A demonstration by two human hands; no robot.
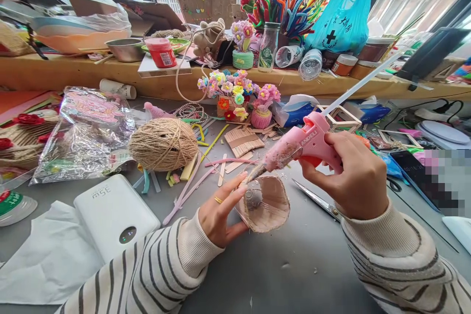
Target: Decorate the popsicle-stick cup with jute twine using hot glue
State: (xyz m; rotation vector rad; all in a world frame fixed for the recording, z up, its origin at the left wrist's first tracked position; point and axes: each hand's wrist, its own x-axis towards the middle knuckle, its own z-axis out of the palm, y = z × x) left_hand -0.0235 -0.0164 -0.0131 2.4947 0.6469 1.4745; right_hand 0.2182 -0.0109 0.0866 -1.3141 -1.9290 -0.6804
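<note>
Clock centred on the head view. Left hand [224,211], 6 o'clock, pinches a tan cup [270,211], thumb below and fingers at the upper rim. Right hand [356,171], 4 o'clock, wrapped round the handle of a pink glue gun [312,140]; can't tell if the red trigger is pressed.

Materials: gun is moulded plastic, barrel crusted with brownish residue; translucent rod-like glue stick [362,81] pokes out the back toward 2 o'clock. Twine ball [164,143], 9 o'clock, coarse, fibrous, fat oval. Craft sticks [243,144] at centre, flat wood, banded bundle. Steel scissors [316,198], 4 o'clock, pointed. White power bank [116,216], 8 o'clock, smooth rounded slab. Fuzzy multicolour pipe cleaners [279,7], 1 o'clock, on the ledge [221,78]. Table [294,265] grey, smooth, small debris.

Text: "ANDELI" on the gun; "35W" upside down on the power bank, its display digits too small. Clear glass bottle [268,51], 1 o'clock, round green Starbucks logo. Blue plastic bag [340,19], between 1 and 2, Chinese characters plus black cross. Red tub [161,52], between 10 and 11, label too small to read.

Cup: between 5 and 6 o'clock, held tilted, mouth partly facing camera. Rounded-square rim, rough edge; inside ribbed, pale brown, greyish round patch deep at its 9 o'clock side. Nozzle sits at the rim's 11 o'clock, close by left fingertips; contact unclear.
</note>
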